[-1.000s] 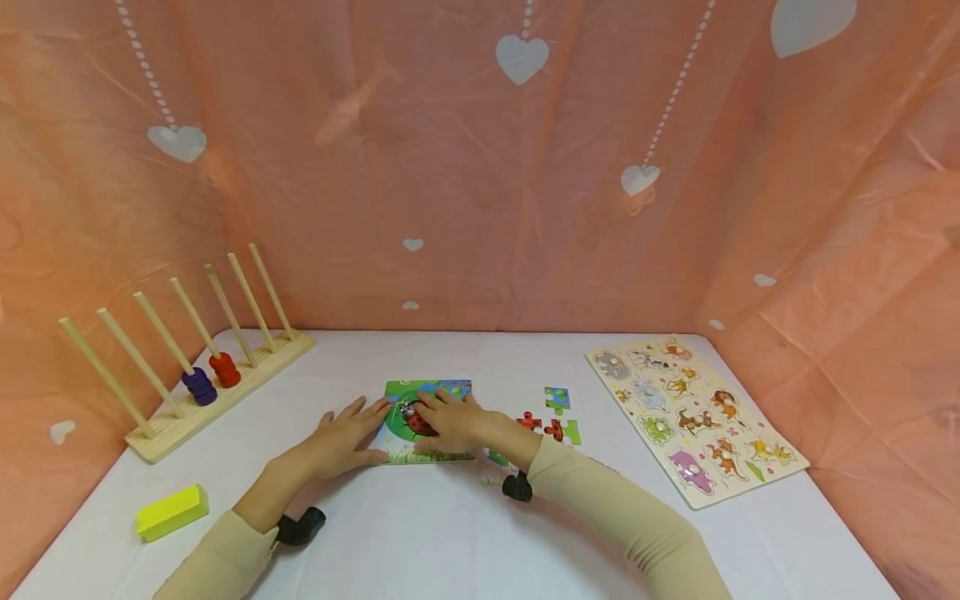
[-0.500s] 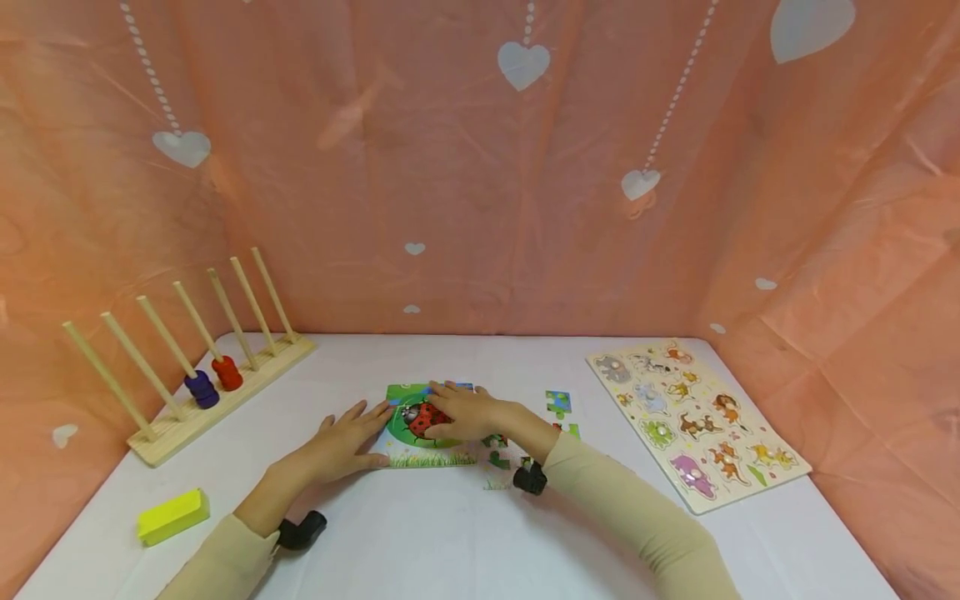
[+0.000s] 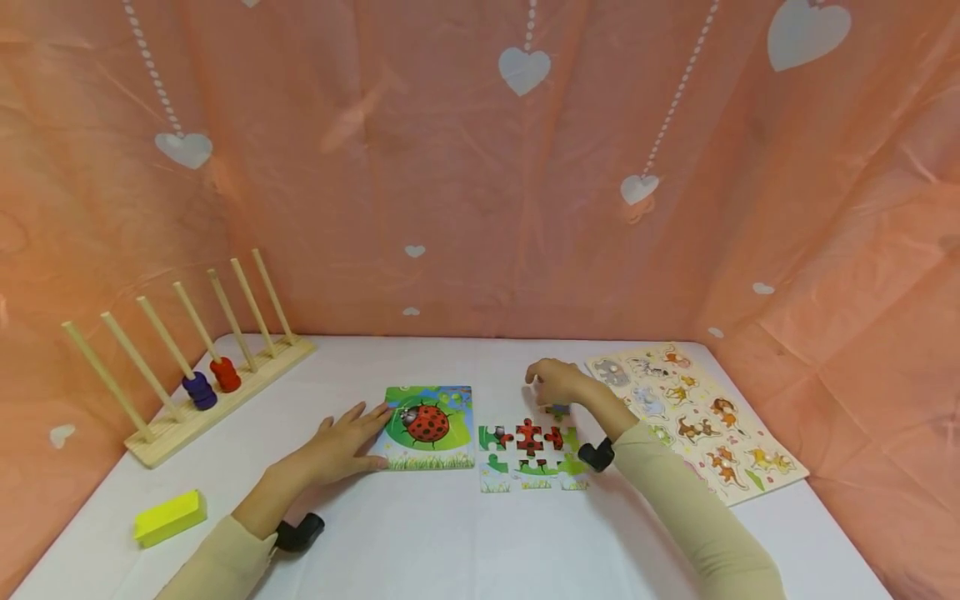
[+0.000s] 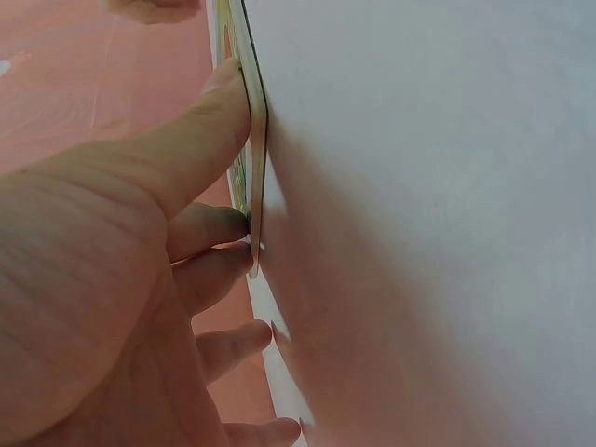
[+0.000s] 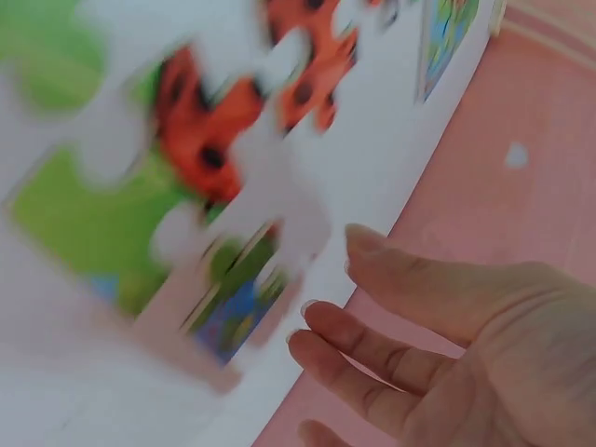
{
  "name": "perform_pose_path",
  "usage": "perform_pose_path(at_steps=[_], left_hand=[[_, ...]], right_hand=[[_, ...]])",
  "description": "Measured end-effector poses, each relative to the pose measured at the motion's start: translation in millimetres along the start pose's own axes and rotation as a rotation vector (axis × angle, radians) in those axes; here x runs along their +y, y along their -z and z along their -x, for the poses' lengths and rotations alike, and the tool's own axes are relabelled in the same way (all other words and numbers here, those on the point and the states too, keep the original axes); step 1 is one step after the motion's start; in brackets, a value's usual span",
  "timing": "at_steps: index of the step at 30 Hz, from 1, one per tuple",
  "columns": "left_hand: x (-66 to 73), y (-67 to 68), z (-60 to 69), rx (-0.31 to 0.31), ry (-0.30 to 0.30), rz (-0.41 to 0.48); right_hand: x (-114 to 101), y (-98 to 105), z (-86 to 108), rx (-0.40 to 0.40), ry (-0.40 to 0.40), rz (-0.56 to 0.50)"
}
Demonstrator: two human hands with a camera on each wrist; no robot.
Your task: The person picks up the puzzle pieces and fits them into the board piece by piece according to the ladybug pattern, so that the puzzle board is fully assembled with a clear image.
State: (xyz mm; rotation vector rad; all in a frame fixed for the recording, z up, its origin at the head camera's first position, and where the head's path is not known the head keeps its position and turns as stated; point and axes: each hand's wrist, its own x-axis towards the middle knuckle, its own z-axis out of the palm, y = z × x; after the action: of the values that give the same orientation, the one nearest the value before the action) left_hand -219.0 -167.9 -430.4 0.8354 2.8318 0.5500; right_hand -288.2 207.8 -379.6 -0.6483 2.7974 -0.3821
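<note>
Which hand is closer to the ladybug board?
Left: the left hand touches the ladybug board on its left side; the right hand is off to the board's right, near a blue-and-green puzzle piece.

On the table (image 3: pixel 420 546), the left hand (image 3: pixel 333 446) rests at the left edge of the puzzle board (image 3: pixel 429 425); loose pieces (image 3: pixel 529 437) lie just right of it, the right hand (image 3: pixel 558 382) at their far side. Behind the block (image 3: pixel 170 518), far left, stands the rod stand (image 3: pixel 242 392); far right lies the animal board (image 3: pixel 703 404)

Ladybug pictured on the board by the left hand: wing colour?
Red with black spots; the ladybug shows best in the head view.
</note>
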Motion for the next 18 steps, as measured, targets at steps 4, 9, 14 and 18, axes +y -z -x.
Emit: perform_pose_path(at_steps=[4, 9, 14, 18], left_hand=[[0.4, -0.8, 2.4, 0.001, 0.002, 0.01], [1.1, -0.3, 3.1, 0.001, -0.001, 0.01], [1.5, 1.1, 2.1, 0.005, -0.009, 0.005], [1.6, 1.6, 1.6, 0.005, -0.012, 0.002]], right_hand=[[17.6, 1.8, 3.7, -0.01, 0.008, -0.057], [25.1, 0.8, 7.1, -0.071, -0.008, -0.09], [25.5, -1.9, 8.0, -0.074, -0.011, -0.058], [25.8, -1.9, 7.0, -0.092, -0.028, -0.03]])
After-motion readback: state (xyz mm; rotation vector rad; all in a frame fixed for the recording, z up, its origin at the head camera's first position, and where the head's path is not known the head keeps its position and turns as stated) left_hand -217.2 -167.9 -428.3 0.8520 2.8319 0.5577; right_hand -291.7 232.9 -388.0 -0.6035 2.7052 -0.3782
